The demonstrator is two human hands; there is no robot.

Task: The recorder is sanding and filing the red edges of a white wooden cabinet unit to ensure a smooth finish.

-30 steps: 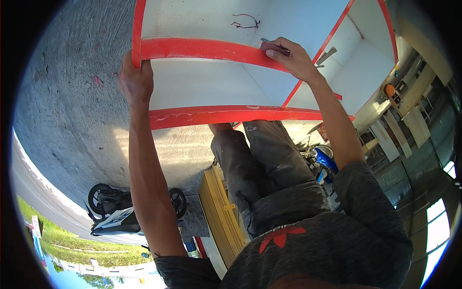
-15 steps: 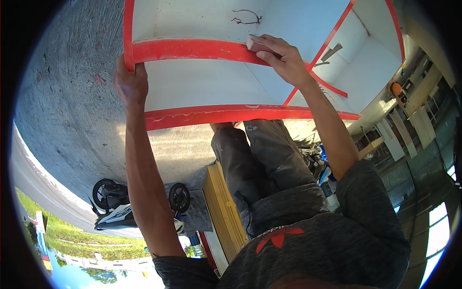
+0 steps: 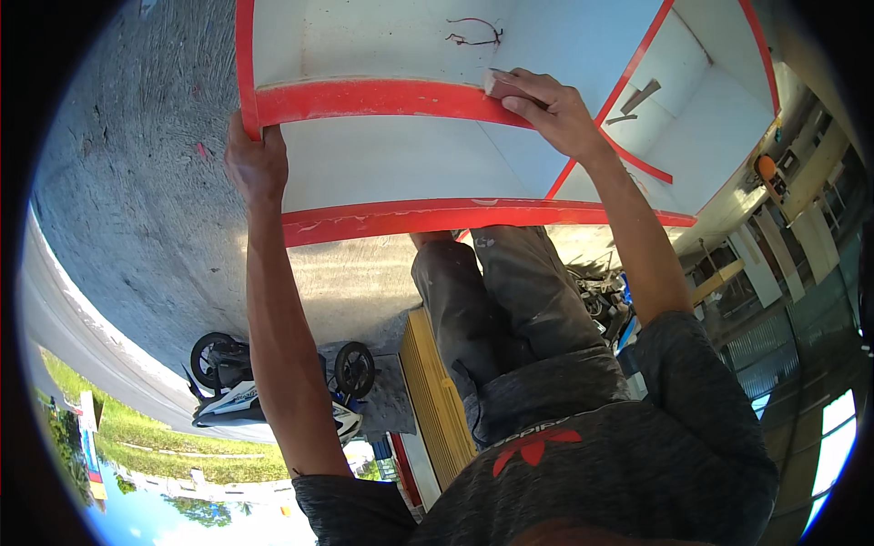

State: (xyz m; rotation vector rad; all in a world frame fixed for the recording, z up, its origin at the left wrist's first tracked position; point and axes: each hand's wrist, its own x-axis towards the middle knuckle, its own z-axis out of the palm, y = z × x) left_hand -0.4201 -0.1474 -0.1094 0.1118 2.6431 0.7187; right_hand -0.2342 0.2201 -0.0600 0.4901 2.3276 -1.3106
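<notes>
A white cabinet (image 3: pixel 382 155) with red-painted edges lies in front of me, its open compartments facing up. My right hand (image 3: pixel 560 114) is closed around a sanding block (image 3: pixel 506 86), a pale block with reddish-brown paper wrapped on it. That block rests on the middle red edge strip (image 3: pixel 382 98), which has pale scuffs and dust. My left hand (image 3: pixel 258 164) grips the left end of the same strip, at the corner with the side edge; its fingertips are partly hidden behind the board. Nearer me runs another red strip (image 3: pixel 391 218), with a chipped, whitish line along it.
Thin dark wires (image 3: pixel 473 36) stick out inside the far compartment. Small loose strips (image 3: pixel 639 98) lie in the right compartment. A motorcycle (image 3: pixel 241 396) stands on the rough concrete (image 3: pixel 146 209) at left, near a yellow ribbed panel (image 3: pixel 437 391). Boards (image 3: pixel 760 264) lean at the right.
The whole view has shifted slightly, moving the scene a little to the right. My right hand keeps the sanding block on the red strip, and my left hand keeps its hold on the corner.
</notes>
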